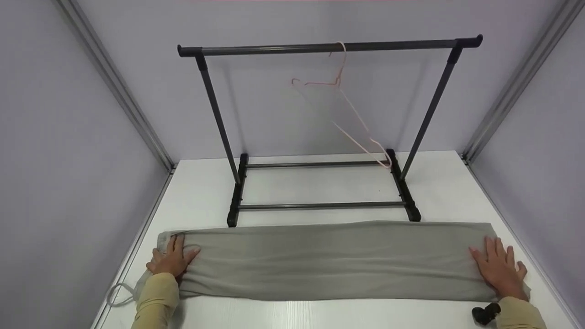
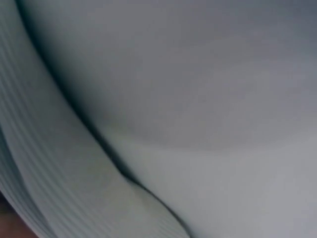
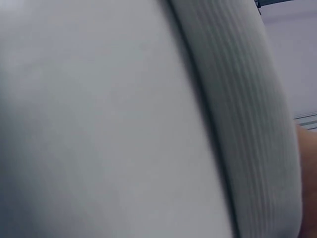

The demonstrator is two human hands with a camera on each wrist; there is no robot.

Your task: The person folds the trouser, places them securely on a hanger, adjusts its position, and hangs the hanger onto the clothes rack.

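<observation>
Left hand (image 1: 171, 260), right hand (image 1: 500, 269): fingers spread, resting on opposite ends of cloth (image 1: 320, 260), presumably to hold it smooth. Cloth: grey, flat, beneath and between the fingers. Rack (image 1: 315, 164): beyond the fingertips.

Open space lies over the grey cloth (image 1: 329, 262) between left hand (image 1: 172, 259) and right hand (image 1: 501, 268), while beyond it low crossbars (image 1: 320, 205), slanting uprights (image 1: 218, 121) and a pink hanger (image 1: 339, 82) obstruct the way

Pale grey walls (image 1: 77, 173), white surface (image 1: 201, 201)
</observation>
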